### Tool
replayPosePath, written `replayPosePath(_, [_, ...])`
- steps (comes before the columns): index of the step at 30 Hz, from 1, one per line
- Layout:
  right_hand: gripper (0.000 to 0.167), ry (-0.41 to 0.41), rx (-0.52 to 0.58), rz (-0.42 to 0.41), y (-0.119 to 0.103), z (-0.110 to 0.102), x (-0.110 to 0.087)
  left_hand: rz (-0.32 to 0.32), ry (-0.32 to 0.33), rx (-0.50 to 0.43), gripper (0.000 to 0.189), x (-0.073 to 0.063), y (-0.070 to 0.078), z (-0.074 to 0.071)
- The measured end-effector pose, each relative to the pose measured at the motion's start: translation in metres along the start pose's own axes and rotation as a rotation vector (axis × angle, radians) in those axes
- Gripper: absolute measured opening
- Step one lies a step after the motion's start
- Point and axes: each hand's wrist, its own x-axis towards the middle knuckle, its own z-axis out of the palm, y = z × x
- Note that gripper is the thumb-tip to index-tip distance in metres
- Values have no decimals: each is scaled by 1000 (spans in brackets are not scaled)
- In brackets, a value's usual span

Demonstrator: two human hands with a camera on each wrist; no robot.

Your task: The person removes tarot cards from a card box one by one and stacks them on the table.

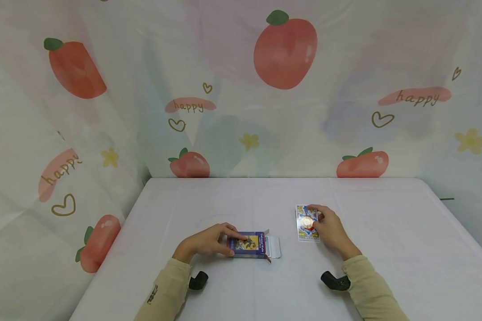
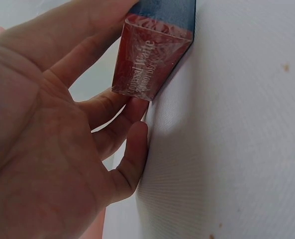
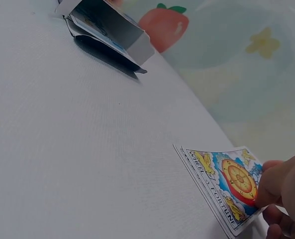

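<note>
A blue tarot card box lies on the table, with my left hand gripping its left end. The thumb is along the near side and the other fingers reach over the top. In the left wrist view, the box's red end faces the palm and reads "Universal Waite Tarot Deck". White flaps stand open at the box's right end, and some cards show inside in the right wrist view. To the right, my right hand pinches a thin stack of tarot cards by its right edge. "Wheel of Fortune" is on top.
A white cloth covers the table. Behind it and at the left hang printed curtains with peaches and hearts. Black curved pieces sit by both wrists, at the sleeve cuffs.
</note>
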Motion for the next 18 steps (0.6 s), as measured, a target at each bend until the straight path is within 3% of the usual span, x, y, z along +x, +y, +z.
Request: replayPosePath(18, [45, -13, -118, -76, 4, 1, -1, 11, -6, -8, 47, 2, -3, 1])
